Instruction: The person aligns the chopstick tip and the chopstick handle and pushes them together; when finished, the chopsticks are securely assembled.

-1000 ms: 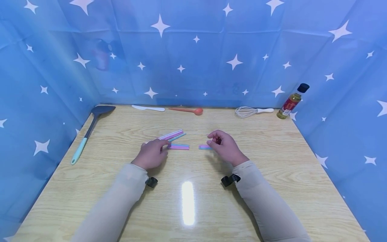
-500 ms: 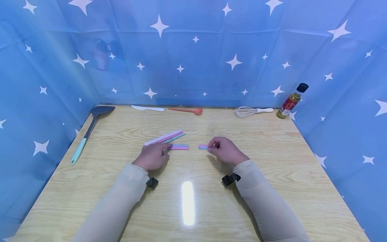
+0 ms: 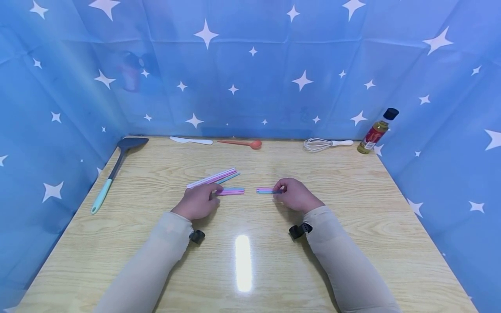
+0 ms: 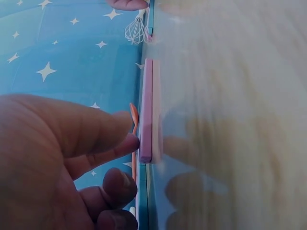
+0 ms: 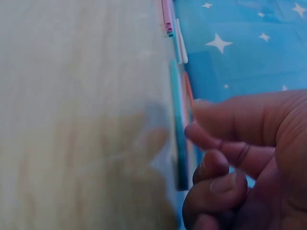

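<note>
Head view: left hand (image 3: 197, 201) rests on the wooden table (image 3: 352, 208), fingers curled, fingertips on the near end of a short pink-and-blue straw bundle (image 3: 232, 191). That bundle lies flat and runs away from the hand toward table centre. A longer bundle of pink and teal straws (image 3: 213, 177) lies just behind it, angled, close to the left knuckles. Right hand (image 3: 295, 195) is also curled, pinching the end of a second short straw bundle (image 3: 266, 190), which sticks out toward the first bundle. A gap separates the two short bundles. Along the table's back edge: dark spatula (image 3: 117, 165), white knife (image 3: 191, 140), orange spoon (image 3: 242, 142), whisk (image 3: 326, 144), oil bottle (image 3: 377, 130).

Left wrist view: thumb and fingers (image 4: 103, 158) are bent, one fingertip touching the end of the pink straw stack (image 4: 146, 110). Contact only; no full wrap visible.

Right wrist view: fingers (image 5: 216, 148) are curled against the teal-edged straws (image 5: 178, 134), whose end is held at the fingertips. The other bundle (image 5: 167, 17) lies farther off, in line.
</note>
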